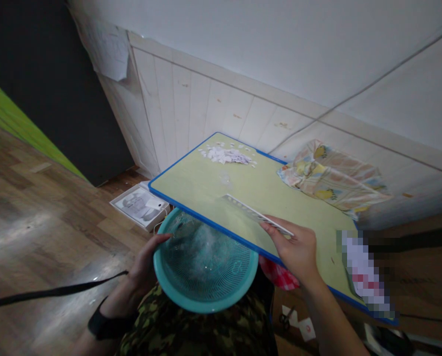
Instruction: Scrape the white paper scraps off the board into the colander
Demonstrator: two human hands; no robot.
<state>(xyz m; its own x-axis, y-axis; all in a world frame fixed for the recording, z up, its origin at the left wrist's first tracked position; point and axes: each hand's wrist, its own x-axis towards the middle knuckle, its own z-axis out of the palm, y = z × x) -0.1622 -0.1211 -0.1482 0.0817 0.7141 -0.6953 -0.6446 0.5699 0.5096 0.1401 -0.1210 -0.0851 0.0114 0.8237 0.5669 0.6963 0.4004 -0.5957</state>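
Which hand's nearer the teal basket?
Left. The left hand holds the teal basket by its rim; the right hand is apart from it, over the table, holding a strip.

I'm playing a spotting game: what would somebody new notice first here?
Probably the turquoise basket, its rim in the left hand, by the table. Next, the white scraps heaped near the table's far corner, and the striped strip in the right hand above the table.
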